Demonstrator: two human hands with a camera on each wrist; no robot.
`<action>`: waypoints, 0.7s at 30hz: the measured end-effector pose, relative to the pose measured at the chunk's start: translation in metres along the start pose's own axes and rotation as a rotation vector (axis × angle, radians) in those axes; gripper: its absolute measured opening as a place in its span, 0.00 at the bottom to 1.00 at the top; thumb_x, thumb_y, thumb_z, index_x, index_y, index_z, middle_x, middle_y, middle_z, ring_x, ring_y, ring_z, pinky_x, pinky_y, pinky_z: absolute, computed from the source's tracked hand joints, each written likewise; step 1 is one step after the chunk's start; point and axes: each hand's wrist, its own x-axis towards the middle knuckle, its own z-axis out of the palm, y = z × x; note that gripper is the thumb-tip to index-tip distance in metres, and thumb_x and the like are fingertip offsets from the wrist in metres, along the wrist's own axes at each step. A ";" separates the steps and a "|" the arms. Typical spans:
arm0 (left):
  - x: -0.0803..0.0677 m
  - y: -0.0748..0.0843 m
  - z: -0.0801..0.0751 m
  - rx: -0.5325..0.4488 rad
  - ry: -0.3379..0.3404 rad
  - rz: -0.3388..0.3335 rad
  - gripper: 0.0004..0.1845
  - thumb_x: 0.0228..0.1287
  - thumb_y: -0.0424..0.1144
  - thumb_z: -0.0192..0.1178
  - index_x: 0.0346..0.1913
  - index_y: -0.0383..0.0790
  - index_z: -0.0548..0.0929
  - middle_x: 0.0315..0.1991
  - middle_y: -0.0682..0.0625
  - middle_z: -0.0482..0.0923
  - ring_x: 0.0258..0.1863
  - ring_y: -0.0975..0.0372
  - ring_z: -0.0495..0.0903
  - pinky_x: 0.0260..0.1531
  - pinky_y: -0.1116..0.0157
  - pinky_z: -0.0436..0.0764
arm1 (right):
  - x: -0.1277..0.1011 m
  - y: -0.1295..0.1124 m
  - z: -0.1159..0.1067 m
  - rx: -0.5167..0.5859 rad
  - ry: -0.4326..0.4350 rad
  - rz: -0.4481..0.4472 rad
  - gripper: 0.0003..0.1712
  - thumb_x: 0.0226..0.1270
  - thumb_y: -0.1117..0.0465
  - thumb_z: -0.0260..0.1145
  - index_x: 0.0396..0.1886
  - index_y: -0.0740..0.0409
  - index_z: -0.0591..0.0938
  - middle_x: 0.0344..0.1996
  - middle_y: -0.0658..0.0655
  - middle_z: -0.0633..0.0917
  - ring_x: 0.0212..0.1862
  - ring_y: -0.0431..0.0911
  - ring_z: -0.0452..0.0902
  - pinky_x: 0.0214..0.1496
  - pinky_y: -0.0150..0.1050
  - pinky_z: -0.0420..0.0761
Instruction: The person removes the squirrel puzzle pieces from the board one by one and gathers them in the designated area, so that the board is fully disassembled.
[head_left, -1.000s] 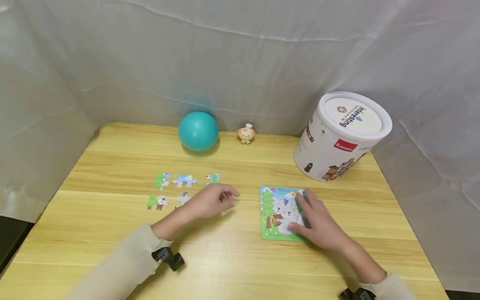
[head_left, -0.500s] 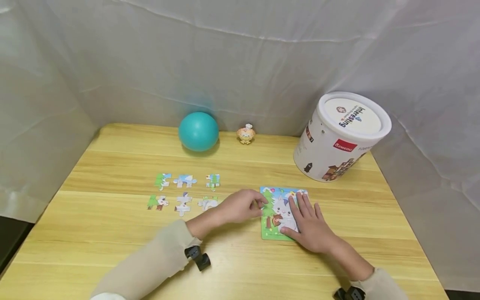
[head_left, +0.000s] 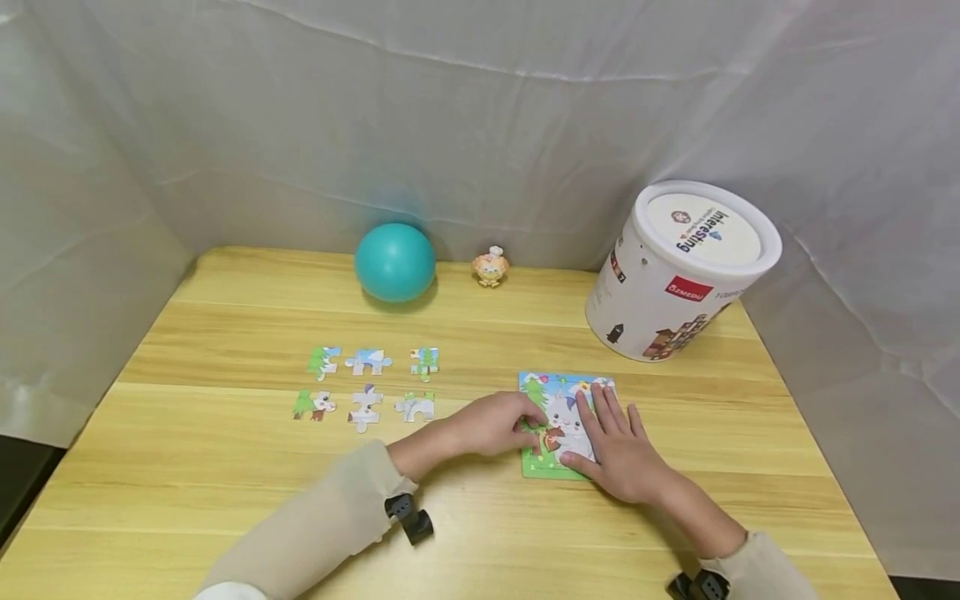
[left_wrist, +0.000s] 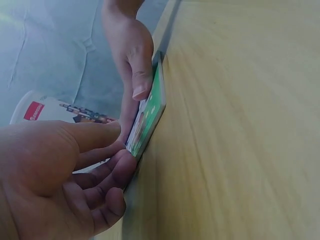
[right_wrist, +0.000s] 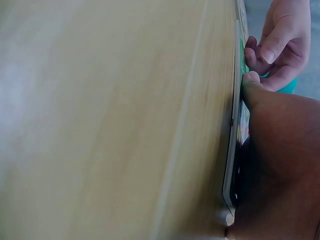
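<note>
A square picture puzzle [head_left: 557, 385] lies on the wooden table [head_left: 480, 517], right of centre. My right hand [head_left: 596, 429] rests flat on it with straight fingers, covering its right half. My left hand [head_left: 531, 422] has its thumb and curled fingers pinching the puzzle's left edge; I cannot tell whether it holds one piece. In the left wrist view the left hand [left_wrist: 122, 147] touches the thin puzzle [left_wrist: 149, 117] with the right hand [left_wrist: 135, 55] behind it. In the right wrist view the puzzle [right_wrist: 235, 100] shows edge-on under the right hand [right_wrist: 280, 165], with the left hand [right_wrist: 275, 45] beyond.
Several loose puzzle pieces [head_left: 365, 407] lie in two rows left of the hands. A teal ball [head_left: 394, 262] and a small figurine [head_left: 490, 267] stand at the back. A large white lidded tub [head_left: 678, 275] is at the back right. White sheeting surrounds the table.
My left hand left a piece in the lower row of loose pieces and moved right to the puzzle's left edge. My right hand flattened out and shifted slightly left on the puzzle.
</note>
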 end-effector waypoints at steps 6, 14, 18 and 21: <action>0.004 0.001 0.006 0.020 -0.024 0.004 0.13 0.71 0.36 0.65 0.55 0.40 0.87 0.37 0.59 0.81 0.29 0.70 0.72 0.37 0.74 0.75 | 0.000 0.000 0.001 -0.002 0.012 -0.010 0.54 0.75 0.35 0.57 0.81 0.66 0.48 0.79 0.73 0.41 0.80 0.67 0.33 0.74 0.72 0.38; 0.005 0.003 0.009 -0.041 -0.018 -0.050 0.22 0.71 0.35 0.65 0.65 0.33 0.78 0.38 0.57 0.80 0.23 0.71 0.70 0.37 0.74 0.74 | 0.000 0.005 0.007 0.050 0.072 -0.050 0.54 0.74 0.34 0.57 0.81 0.67 0.50 0.79 0.75 0.44 0.80 0.67 0.34 0.73 0.73 0.38; 0.006 0.002 0.011 -0.098 -0.006 -0.064 0.20 0.72 0.33 0.64 0.64 0.33 0.79 0.34 0.58 0.80 0.22 0.72 0.70 0.35 0.75 0.74 | 0.001 0.007 0.010 0.052 0.081 -0.056 0.55 0.73 0.32 0.56 0.81 0.65 0.50 0.79 0.74 0.43 0.80 0.66 0.33 0.73 0.72 0.37; 0.007 0.002 0.012 -0.140 0.000 -0.068 0.14 0.73 0.32 0.61 0.58 0.33 0.83 0.29 0.58 0.81 0.19 0.71 0.70 0.32 0.75 0.73 | 0.002 0.010 0.012 0.039 0.061 -0.046 0.56 0.73 0.29 0.52 0.82 0.64 0.48 0.80 0.72 0.41 0.80 0.64 0.30 0.74 0.71 0.36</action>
